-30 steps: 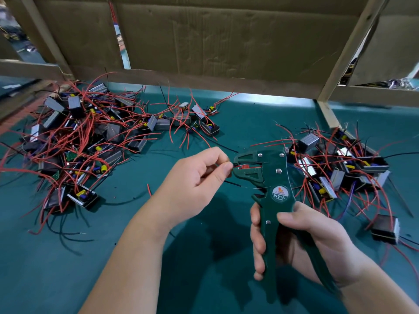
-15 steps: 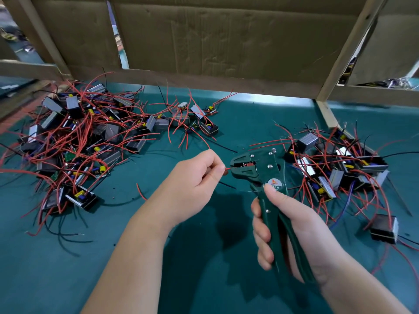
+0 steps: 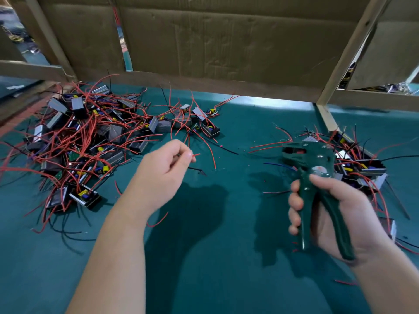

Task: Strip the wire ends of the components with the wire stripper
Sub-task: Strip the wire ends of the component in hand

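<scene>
Green handles of the wire stripper point(image 3: 317, 191) sit in the right hand point(image 3: 335, 214), fingers wrapped round them, its head pointing up and left, well apart from the other hand. The left hand point(image 3: 163, 173) pinches a short red wire point(image 3: 194, 155) between thumb and fingertips, the end poking out rightward, probably so it can be fed into the tool. On the green worktop point(image 3: 226, 279) beyond, a big heap of components point(image 3: 86, 141) lies at left, a smaller pile point(image 3: 360, 164) at right behind the stripper, likely sorted apart. Cardboard walls point(image 3: 226, 41) close the back.
</scene>
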The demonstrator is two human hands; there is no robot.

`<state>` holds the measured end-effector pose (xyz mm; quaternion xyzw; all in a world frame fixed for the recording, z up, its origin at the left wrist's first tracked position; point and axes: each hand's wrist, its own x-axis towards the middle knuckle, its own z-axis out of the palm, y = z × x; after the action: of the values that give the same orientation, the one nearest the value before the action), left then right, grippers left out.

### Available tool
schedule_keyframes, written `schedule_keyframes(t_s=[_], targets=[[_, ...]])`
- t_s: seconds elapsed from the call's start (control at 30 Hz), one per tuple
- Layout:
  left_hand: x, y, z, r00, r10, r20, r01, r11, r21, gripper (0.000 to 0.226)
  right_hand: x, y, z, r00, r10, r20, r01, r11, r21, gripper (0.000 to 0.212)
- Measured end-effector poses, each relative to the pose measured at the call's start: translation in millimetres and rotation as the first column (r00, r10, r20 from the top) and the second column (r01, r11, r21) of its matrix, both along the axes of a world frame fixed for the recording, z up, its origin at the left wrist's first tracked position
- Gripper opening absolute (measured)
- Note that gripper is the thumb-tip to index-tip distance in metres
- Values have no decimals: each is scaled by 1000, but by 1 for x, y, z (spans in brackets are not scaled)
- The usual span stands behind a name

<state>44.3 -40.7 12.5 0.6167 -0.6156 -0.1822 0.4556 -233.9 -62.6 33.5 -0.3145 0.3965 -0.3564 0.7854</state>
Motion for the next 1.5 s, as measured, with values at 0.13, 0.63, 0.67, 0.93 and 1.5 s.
schedule_keyframes(t_s=[0.13,0.63,0.67,0.93,1.5], targets=[[-10,-1,-1,1000,-25,-3,25,1000,9,20,17,13,-11,981,142,134,-137,989,-47,57],[-35,-1,0,986,-163,30,161,984,70,24,30,14,-8,969,32,244,27,971,-237,76],[-31,-1,0,992,-125,9,125,990,61,23,27,12,-7,970,-14,244,74,968,-238,75],[-44,-3,-5,998,-48,-30,49,998,32,25,39,24,-11,950,164,266,-91,959,-267,78],[-38,-9,12,652,56,-756,7,997,81,26,25,11,-7,973,23,231,28,977,-213,80]])
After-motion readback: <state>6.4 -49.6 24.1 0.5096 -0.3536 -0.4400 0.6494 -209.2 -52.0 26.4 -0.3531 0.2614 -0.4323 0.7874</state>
